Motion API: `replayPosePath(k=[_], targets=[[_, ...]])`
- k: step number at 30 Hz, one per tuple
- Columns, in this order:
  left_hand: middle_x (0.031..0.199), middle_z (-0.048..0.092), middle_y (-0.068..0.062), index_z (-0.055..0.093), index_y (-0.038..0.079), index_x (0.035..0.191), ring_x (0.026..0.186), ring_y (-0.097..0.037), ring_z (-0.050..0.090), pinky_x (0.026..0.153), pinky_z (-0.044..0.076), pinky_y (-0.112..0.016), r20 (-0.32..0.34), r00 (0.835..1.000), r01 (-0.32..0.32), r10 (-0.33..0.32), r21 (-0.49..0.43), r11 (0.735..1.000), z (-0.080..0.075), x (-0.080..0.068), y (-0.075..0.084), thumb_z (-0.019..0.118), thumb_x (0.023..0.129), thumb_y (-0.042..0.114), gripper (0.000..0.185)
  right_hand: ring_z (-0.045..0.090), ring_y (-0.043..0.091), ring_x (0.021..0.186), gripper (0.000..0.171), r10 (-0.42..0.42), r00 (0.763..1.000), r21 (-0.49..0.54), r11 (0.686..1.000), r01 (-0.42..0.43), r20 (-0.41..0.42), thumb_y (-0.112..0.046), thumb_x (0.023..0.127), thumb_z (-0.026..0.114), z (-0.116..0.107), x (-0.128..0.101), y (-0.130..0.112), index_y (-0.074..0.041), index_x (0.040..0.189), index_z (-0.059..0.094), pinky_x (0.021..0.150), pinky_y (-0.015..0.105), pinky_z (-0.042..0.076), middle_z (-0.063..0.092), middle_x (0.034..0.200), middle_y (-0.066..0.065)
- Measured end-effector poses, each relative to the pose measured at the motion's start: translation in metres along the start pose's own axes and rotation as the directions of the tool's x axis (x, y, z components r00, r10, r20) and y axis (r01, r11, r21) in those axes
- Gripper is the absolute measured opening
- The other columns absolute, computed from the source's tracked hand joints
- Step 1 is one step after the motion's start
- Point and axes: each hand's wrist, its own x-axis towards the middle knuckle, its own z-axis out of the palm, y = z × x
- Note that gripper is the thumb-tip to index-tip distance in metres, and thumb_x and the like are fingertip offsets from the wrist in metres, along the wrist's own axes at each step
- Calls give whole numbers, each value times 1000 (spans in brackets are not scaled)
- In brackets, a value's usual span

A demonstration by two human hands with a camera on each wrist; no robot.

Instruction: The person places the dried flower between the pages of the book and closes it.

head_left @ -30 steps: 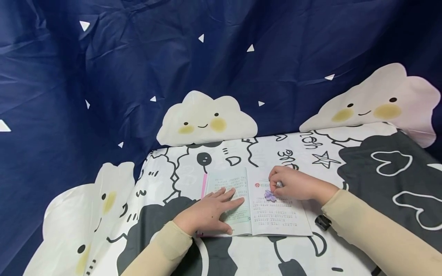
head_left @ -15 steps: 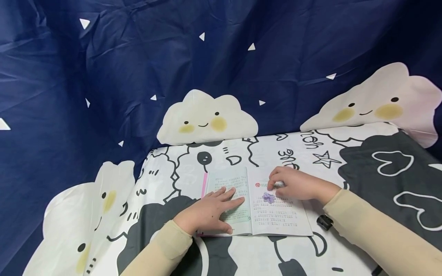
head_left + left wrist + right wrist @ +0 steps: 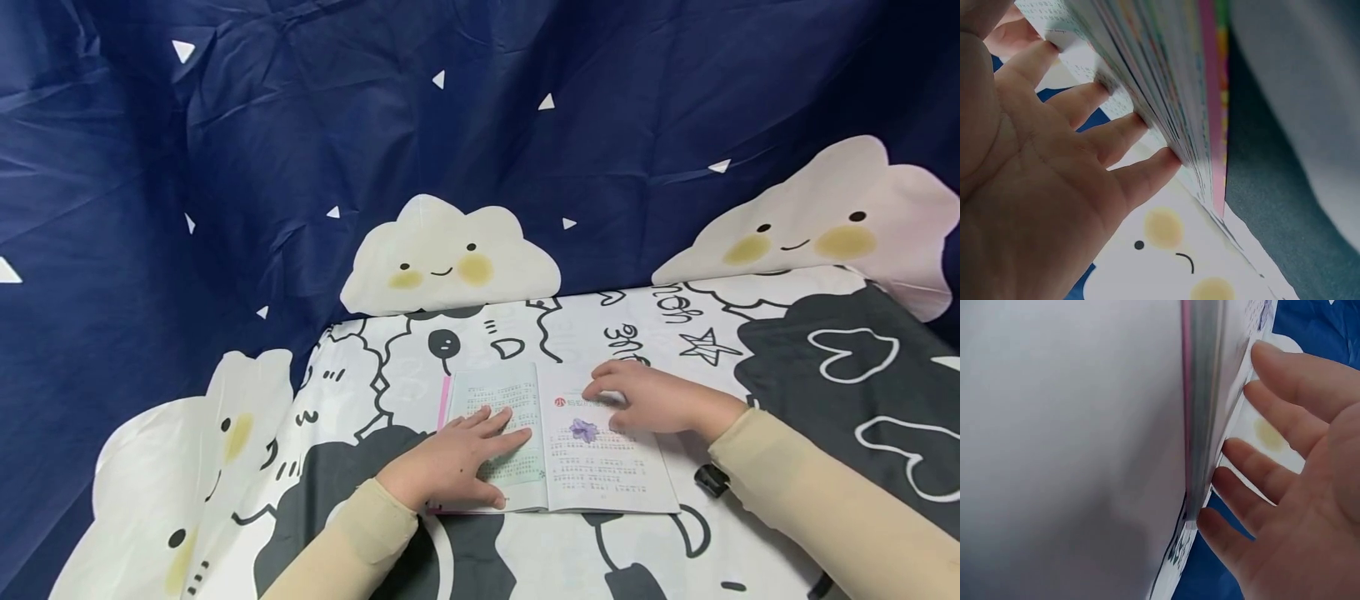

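An open book [image 3: 611,475] with printed pages lies on the patterned cloth. My left hand [image 3: 457,462] rests on its left page with fingers spread; the left wrist view shows the fingertips [image 3: 1166,156] pressing the page. A small purple flower [image 3: 583,430] lies on the right page. Just right of the flower is my right hand [image 3: 652,398], holding nothing, its fingers loosely bent over the page. In the right wrist view that hand's fingers [image 3: 1254,462] are apart, close along the book's thick page edge [image 3: 1204,425].
Black-and-white printed cloth [image 3: 570,550] spreads under the book. Behind stands a dark blue curtain [image 3: 480,125] with white triangles. Cloud shapes [image 3: 450,262] with faces line the back and left edges. A small black object [image 3: 711,481] sits at the right sleeve.
My right hand has let go of the purple flower and drawn slightly right, its fingers loosening. The flower has settled on the right page. My left hand has stayed in place.
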Motion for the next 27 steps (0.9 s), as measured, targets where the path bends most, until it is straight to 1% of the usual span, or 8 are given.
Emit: replayPosePath(k=[6, 10, 13, 16, 17, 19, 21, 27], targets=[[167, 23, 1, 30, 42, 159, 152, -32, 22, 118, 27, -51, -18, 999, 37, -37, -21, 999, -1, -2, 0, 78, 81, 58, 93, 32, 50, 141, 64, 35, 999, -3, 999, -35, 37, -16, 79, 80, -3, -5, 6, -12, 141, 61, 110, 66, 28, 37, 155, 25], [165, 27, -7, 35, 36, 159, 149, -40, 25, 114, 33, -53, -57, 989, 137, -139, -40, 990, 0, -5, -5, 72, 84, 62, 88, 24, 52, 144, 76, 79, 995, 19, 997, -80, 65, -22, 78, 82, -4, -12, 6, -10, 148, 55, 111, 67, 26, 27, 159, 29], [163, 28, -17, 38, 31, 159, 146, -49, 26, 108, 39, -59, -72, 959, 272, -276, -61, 960, 0, -10, -12, 67, 84, 69, 88, 20, 53, 145, 84, 134, 986, 39, 990, -138, 95, -27, 76, 83, -3, -17, 3, -11, 151, 50, 111, 68, 25, 19, 161, 31], [161, 29, -25, 39, 28, 158, 143, -54, 28, 101, 42, -64, -64, 907, 411, -416, -74, 909, 1, -14, -19, 62, 83, 75, 91, 18, 55, 145, 89, 178, 976, 48, 982, -185, 123, -32, 75, 86, -3, -21, 0, -12, 153, 48, 110, 69, 24, 15, 162, 32], [159, 29, -27, 39, 28, 159, 143, -54, 28, 101, 42, -65, -58, 892, 445, -449, -76, 893, 1, -15, -21, 60, 83, 76, 92, 18, 55, 145, 90, 185, 974, 49, 980, -192, 128, -34, 75, 86, -3, -22, 0, -12, 153, 47, 110, 69, 25, 14, 162, 33], [157, 32, -29, 38, 28, 159, 142, -54, 30, 101, 41, -65, -50, 873, 482, -486, -75, 873, 2, -17, -24, 58, 82, 78, 93, 17, 55, 145, 91, 191, 972, 53, 978, -200, 134, -36, 75, 86, -2, -24, 1, -13, 154, 47, 109, 70, 25, 13, 162, 33], [154, 36, -30, 38, 28, 159, 142, -52, 32, 101, 41, -65, -53, 871, 483, -489, -86, 871, 3, -18, -27, 57, 83, 78, 92, 17, 55, 145, 91, 186, 973, 58, 979, -195, 134, -37, 76, 86, -2, -27, 2, -12, 154, 46, 109, 70, 25, 13, 162, 33], [150, 48, -18, 35, 24, 160, 136, -41, 44, 102, 42, -60, -113, 891, 418, -439, -169, 893, -1, -14, -36, 66, 87, 62, 87, 15, 55, 146, 91, 172, 978, 69, 981, -181, 115, -38, 76, 85, -5, -31, 7, -10, 154, 46, 109, 70, 25, 13, 162, 33]])
